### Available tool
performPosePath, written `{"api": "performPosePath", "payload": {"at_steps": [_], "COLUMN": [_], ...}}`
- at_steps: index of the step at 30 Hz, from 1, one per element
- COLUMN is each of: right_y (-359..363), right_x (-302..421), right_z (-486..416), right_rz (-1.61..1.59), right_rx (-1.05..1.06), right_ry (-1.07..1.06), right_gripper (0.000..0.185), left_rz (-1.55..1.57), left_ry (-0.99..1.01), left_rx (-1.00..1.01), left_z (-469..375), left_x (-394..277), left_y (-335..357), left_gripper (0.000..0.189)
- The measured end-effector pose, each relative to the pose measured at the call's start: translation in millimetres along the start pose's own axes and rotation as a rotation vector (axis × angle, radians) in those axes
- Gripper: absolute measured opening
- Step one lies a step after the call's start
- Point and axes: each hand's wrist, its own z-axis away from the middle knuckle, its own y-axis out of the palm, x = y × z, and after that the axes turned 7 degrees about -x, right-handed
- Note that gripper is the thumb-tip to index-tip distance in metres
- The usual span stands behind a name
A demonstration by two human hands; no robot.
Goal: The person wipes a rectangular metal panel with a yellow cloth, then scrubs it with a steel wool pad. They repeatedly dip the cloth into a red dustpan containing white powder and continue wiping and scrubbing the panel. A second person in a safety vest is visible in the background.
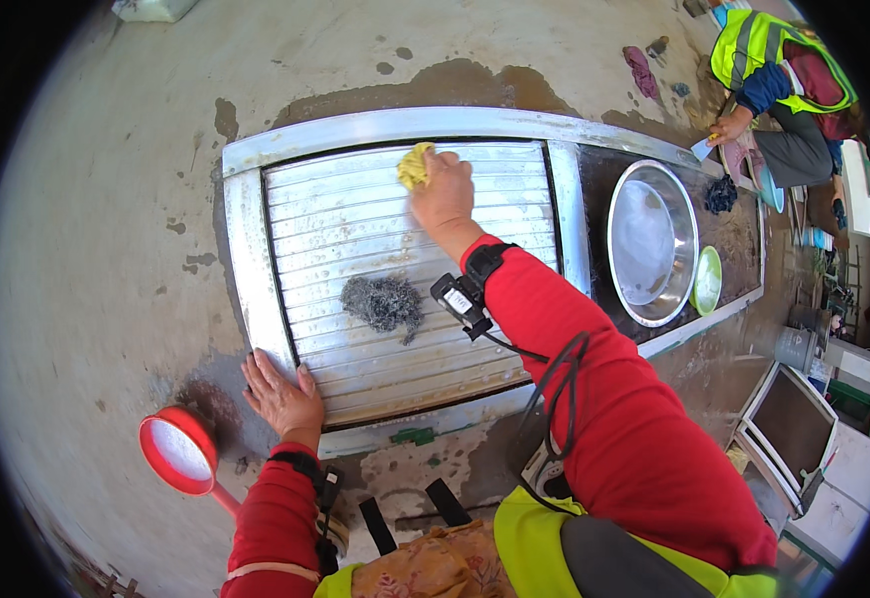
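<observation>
A metal door panel with a ribbed, slatted centre (345, 224) lies flat on the ground, wet and spotted with suds. My right hand (446, 187) grips a yellow cloth (414, 167) against the slats near the panel's far edge. My left hand (283, 392) rests, fingers spread, on the frame's near left corner and holds nothing. Between the hands a dark grey steel-wool-like scouring pad (384, 303) lies on the slats. On the dark section at the right stands a steel basin (693, 247) with cloudy, sudsy liquid, a small green bowl (707, 280) beside it.
A red long-handled dipper (148, 456) with foamy liquid is at lower left. At upper right a crouching person (779, 75) in a hi-vis vest holds a scraper (702, 149). Near them lie a dark rag (721, 194) and a purple cloth (640, 72). A framed panel (794, 422) stands at right.
</observation>
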Motion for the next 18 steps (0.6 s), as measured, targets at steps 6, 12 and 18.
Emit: {"api": "performPosePath", "payload": {"at_steps": [6, 12, 18], "right_y": [-25, -79, -44], "right_x": [-10, -146, -86], "right_z": [-45, -116, -103], "right_rz": [-1.055, -0.3, 0.343], "right_rx": [0.165, -0.095, -0.04], "right_ry": [0.347, 0.344, 0.209], "right_gripper": [0.036, 0.044, 0.039], "left_rz": [-0.007, 0.004, 0.026], "left_ry": [-0.001, 0.031, 0.06], "left_rx": [-0.007, -0.012, -0.044], "left_z": [0, 0, 0], "left_x": [-1, 1, 3], "left_y": [-1, -2, -1], "left_gripper": [0.081, 0.08, 0.081]}}
